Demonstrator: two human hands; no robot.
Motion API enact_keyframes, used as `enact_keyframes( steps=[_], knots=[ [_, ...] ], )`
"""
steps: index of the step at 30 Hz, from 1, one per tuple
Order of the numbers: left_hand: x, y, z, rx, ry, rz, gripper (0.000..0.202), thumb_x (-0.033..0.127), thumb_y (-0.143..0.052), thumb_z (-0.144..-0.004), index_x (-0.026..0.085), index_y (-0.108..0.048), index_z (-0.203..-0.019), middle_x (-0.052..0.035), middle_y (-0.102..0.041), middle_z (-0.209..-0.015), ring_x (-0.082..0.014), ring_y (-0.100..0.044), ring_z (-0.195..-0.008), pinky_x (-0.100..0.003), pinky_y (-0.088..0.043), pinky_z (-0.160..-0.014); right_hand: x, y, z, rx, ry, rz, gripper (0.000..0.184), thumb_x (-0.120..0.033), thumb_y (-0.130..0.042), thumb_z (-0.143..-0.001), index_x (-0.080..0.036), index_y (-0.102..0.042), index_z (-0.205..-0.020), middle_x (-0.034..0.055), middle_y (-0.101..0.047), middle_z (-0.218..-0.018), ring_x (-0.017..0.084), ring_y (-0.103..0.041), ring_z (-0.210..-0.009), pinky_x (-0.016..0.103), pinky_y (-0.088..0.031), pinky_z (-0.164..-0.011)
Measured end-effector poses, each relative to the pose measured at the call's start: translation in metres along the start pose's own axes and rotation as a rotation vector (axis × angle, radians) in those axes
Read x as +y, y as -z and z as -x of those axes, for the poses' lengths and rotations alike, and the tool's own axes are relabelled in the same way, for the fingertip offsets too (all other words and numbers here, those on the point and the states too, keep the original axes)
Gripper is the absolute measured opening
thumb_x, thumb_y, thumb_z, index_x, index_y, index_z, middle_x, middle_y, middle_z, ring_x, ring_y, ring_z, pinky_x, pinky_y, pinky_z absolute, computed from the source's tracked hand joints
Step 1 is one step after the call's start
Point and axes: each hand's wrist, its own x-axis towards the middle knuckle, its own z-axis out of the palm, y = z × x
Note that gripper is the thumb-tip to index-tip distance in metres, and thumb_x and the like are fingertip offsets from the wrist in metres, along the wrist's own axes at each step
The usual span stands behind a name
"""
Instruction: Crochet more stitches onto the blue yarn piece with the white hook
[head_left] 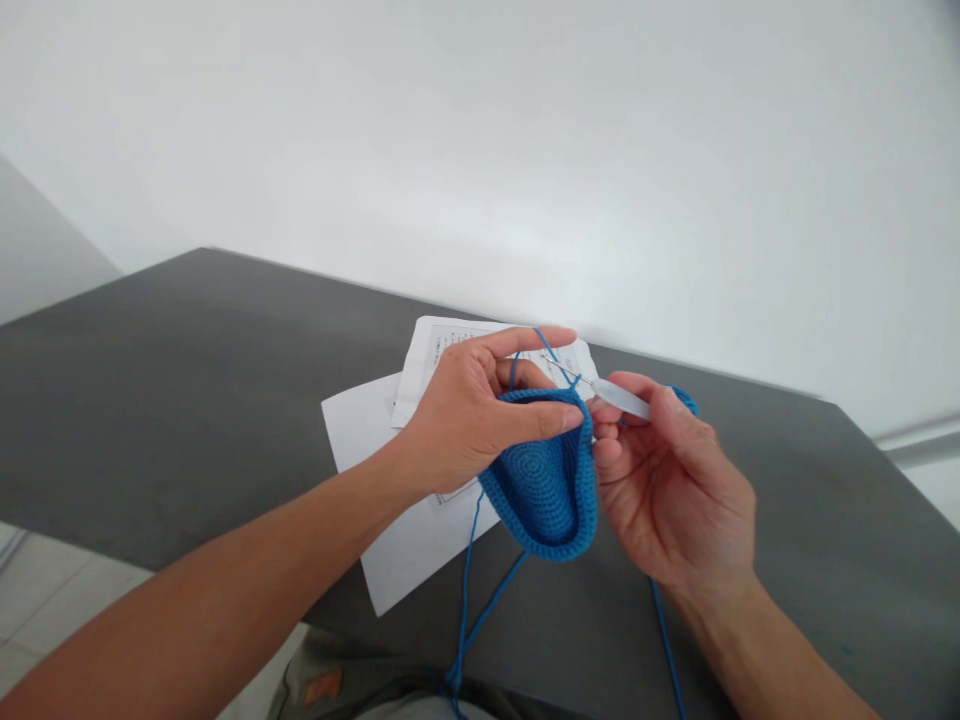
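My left hand (469, 415) pinches the rim of a blue crocheted cup-shaped piece (547, 490), thumb on its front, with the index finger stretched out and blue yarn (544, 345) looped over it. My right hand (671, 485) is closed on a crochet hook (611, 393) with a pale translucent handle; its metal tip points left into the top edge of the piece. Both hands hover above a dark grey table (187, 400). Yarn strands (469, 590) hang from the piece down toward my lap.
White sheets of paper (360, 420), the upper one printed, lie on the table under my hands. A white wall rises behind the table. Pale floor tiles show at the lower left, beyond the table's near edge.
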Motion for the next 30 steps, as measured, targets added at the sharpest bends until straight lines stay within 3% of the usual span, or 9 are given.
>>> enact_keyframes(
  steps=[10, 21, 30],
  knots=[
    [0.004, -0.002, 0.002, 0.027, 0.049, -0.038, 0.069, 0.009, -0.091, -0.064, 0.018, -0.071, -0.129, 0.0034, -0.071, -0.074, -0.0086, -0.06, -0.06, -0.02, -0.046, -0.054, -0.004, 0.0, -0.004, -0.002, -0.002, 0.08, 0.018, -0.034, -0.085, -0.083, -0.019, -0.083, -0.093, 0.0001, -0.079, -0.074, 0.01, -0.073, -0.06, 0.013, -0.064, -0.059],
    [0.009, -0.005, 0.005, -0.044, 0.11, -0.075, 0.084, 0.008, -0.089, -0.064, 0.014, -0.061, -0.142, 0.003, -0.071, -0.073, -0.0096, -0.06, -0.061, -0.021, -0.045, -0.057, -0.019, 0.01, -0.011, -0.093, -0.02, 0.253, 0.019, -0.04, -0.086, -0.079, -0.022, -0.083, -0.082, 0.0002, -0.071, -0.061, 0.012, -0.064, -0.047, 0.019, -0.057, -0.039],
    [0.009, -0.013, 0.01, 0.014, -0.041, -0.244, 0.083, 0.008, -0.083, -0.069, 0.015, -0.058, -0.148, 0.0035, -0.07, -0.072, -0.0096, -0.061, -0.062, -0.02, -0.048, -0.059, -0.018, 0.012, -0.01, -0.126, -0.017, 0.234, 0.018, -0.039, -0.082, -0.083, -0.021, -0.082, -0.081, 0.0003, -0.069, -0.059, 0.011, -0.062, -0.046, 0.016, -0.053, -0.038]
  ],
)
